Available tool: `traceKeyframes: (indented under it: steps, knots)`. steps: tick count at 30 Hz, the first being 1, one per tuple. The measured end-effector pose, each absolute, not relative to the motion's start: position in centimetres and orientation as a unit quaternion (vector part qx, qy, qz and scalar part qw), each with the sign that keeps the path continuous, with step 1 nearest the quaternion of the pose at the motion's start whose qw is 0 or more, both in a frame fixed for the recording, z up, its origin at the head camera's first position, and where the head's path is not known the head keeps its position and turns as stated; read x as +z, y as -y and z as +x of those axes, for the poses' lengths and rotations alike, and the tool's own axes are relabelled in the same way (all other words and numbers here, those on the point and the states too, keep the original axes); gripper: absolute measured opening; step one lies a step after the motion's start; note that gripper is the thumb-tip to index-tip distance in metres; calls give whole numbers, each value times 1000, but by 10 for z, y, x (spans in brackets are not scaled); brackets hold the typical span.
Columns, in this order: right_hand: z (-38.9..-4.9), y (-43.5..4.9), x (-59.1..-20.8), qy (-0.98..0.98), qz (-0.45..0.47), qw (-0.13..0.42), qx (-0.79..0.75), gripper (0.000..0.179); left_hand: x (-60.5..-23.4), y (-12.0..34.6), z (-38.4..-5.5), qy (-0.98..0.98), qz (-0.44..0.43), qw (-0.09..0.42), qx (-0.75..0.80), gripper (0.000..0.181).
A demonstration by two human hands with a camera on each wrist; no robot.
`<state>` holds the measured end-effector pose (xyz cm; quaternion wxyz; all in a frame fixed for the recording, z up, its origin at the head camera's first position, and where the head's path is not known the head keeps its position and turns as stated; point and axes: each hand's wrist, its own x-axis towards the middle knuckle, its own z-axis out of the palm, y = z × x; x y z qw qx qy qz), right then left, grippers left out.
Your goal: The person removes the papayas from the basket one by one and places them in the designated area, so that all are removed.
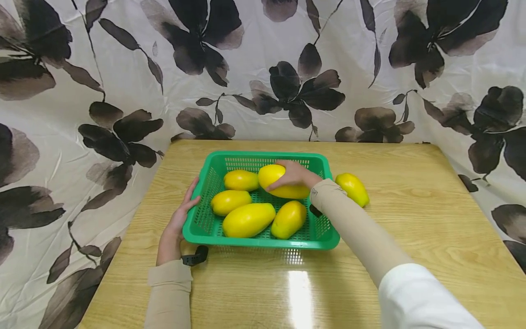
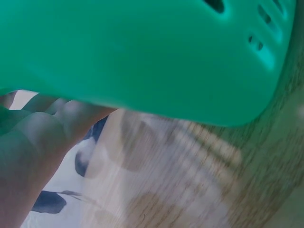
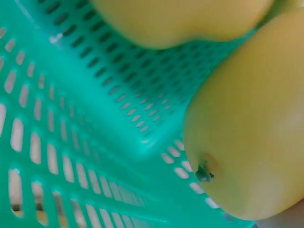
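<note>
A green plastic basket (image 1: 263, 244) stands on the table with several yellow papayas inside, among them a long papaya (image 1: 248, 220) at its front. My left hand (image 1: 181, 214) holds the basket's left rim, its thumb over the edge and its fingers along the outer side. In the left wrist view the basket wall (image 2: 142, 61) covers part of that hand. My right hand (image 1: 289, 176) reaches over the right side and grips a large papaya (image 1: 272, 174) near the back right of the basket. The right wrist view shows a papaya (image 3: 247, 128) close up, its stem end toward the slotted wall.
One more papaya (image 1: 352, 188) lies on the wooden table (image 1: 419, 219), right of the basket and beside my right forearm. A white cloth (image 1: 255, 41) with dark flowers hangs behind the table and along its sides.
</note>
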<state>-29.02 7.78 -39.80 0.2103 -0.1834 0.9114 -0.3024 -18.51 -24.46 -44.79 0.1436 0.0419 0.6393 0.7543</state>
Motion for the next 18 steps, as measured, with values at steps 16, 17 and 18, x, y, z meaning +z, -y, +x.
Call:
traceKeyframes:
  steps: [16, 17, 18]
  knots:
    - [-264, -71, -348, -872, -300, 201, -331, 83, -447, 246, -183, -632, 50, 142, 760, 54]
    - [-262, -73, -345, -870, -303, 201, -333, 82, -447, 245, -183, -632, 50, 142, 760, 54]
    - [-261, -75, -341, -868, -307, 200, -335, 81, -447, 245, -183, -631, 48, 143, 761, 55]
